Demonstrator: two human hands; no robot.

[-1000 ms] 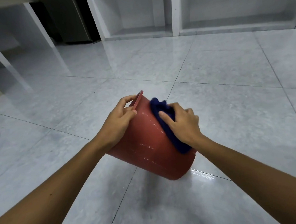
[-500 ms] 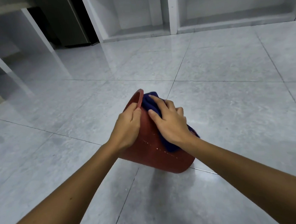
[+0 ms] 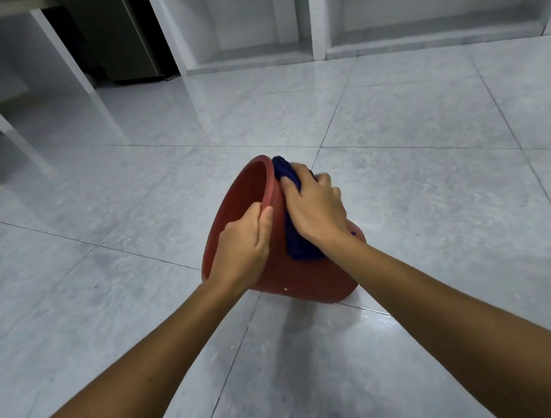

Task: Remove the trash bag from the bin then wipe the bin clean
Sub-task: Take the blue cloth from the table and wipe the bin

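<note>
A red plastic bin (image 3: 305, 278) lies tilted on its side on the floor, its open mouth facing left and away from me. No bag shows inside it. My left hand (image 3: 244, 247) grips the near part of the rim, thumb outside and fingers inside. My right hand (image 3: 314, 206) presses a dark blue cloth (image 3: 297, 240) flat against the bin's outer wall, just behind the rim. The cloth's upper end pokes out past my fingers near the top of the rim.
Glossy grey marble floor tiles (image 3: 430, 198) spread all around. White table legs (image 3: 61, 50) stand at the far left, a dark cabinet (image 3: 118, 37) behind them. Low white open shelving (image 3: 316, 20) runs along the back wall.
The bin has turned so its open mouth shows more on the left. My right hand with the cloth has slid up the wall toward the rim. My left hand has shifted its grip along the rim.
</note>
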